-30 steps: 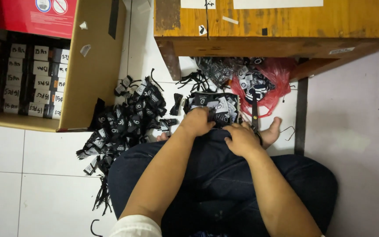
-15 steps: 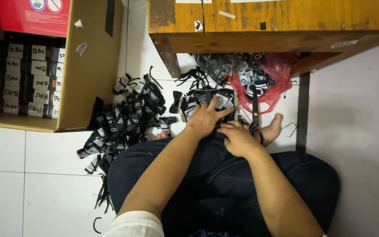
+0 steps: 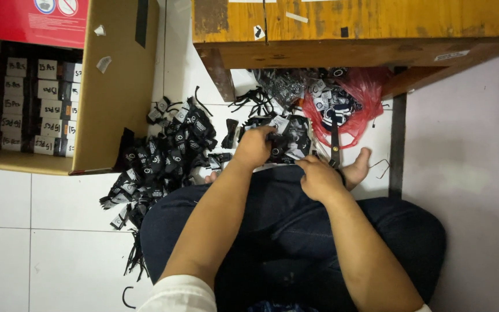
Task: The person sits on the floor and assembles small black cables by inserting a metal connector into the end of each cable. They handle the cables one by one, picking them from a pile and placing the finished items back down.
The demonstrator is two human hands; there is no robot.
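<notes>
Black tag bundle (image 3: 287,138) sits on the floor at the person's knees; left hand (image 3: 253,147) clamps it, right hand (image 3: 319,178) curled shut (contents unclear). Loose pile (image 3: 163,156) alongside could easily mix in.

Upper garment: white short fabric sleeve (image 3: 183,293) on the left arm, ending above the elbow; a sliver of white fabric also shows at the right arm, at the lower frame edge.
Lower garment: dark navy fabric trousers (image 3: 287,231), plain, with soft creases across the lap and both thighs.
Forearms: bare from sleeve to wrist; no watch, band or ring visible.
Left hand (image 3: 254,148): bare, no glove.
Right hand (image 3: 317,178): bare, no glove.
Foot: bare foot (image 3: 356,167), without sock or shoe, showing beside the right hand.
</notes>
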